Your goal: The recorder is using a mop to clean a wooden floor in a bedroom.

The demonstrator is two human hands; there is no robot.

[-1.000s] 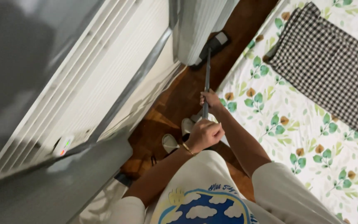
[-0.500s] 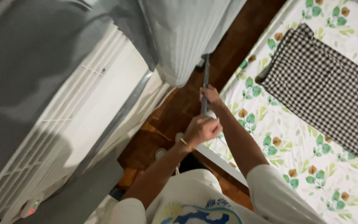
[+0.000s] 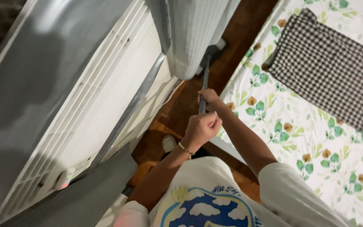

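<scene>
Both hands (image 3: 206, 115) fisted around pole (image 3: 205, 80)

No packages, labels, signs or screens are visible anywhere in this view.

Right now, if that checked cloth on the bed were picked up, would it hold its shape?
Probably not. The checked cloth lies flat on the floral sheet, following its surface, so it looks thin and floppy. It seems light, and unlikely to slide easily, fabric on fabric.
</scene>
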